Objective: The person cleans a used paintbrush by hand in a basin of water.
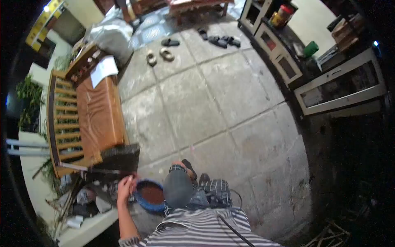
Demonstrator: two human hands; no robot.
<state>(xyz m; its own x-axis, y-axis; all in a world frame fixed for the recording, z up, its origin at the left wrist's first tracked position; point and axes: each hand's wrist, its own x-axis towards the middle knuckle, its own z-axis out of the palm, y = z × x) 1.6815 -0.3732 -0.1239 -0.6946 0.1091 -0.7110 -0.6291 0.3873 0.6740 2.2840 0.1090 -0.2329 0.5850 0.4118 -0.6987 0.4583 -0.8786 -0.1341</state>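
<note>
I am crouched on a tiled floor, my grey-clad knee (177, 188) in front of my striped shirt. My left hand (125, 188) reaches out to the left rim of a blue pot (142, 202) filled with brown soil. Its fingers are curled against the rim, and the view is too small to show whether they grip it. My right hand is hidden from view. A dark brush-like tool (120, 157) with a long handle lies just beyond the left hand.
A wooden bench with an orange cushion (98, 115) stands at the left, papers at its far end. Sandals (166, 53) lie on the far floor. Cabinets (341, 88) line the right side. Twigs and debris (72, 201) lie at the lower left.
</note>
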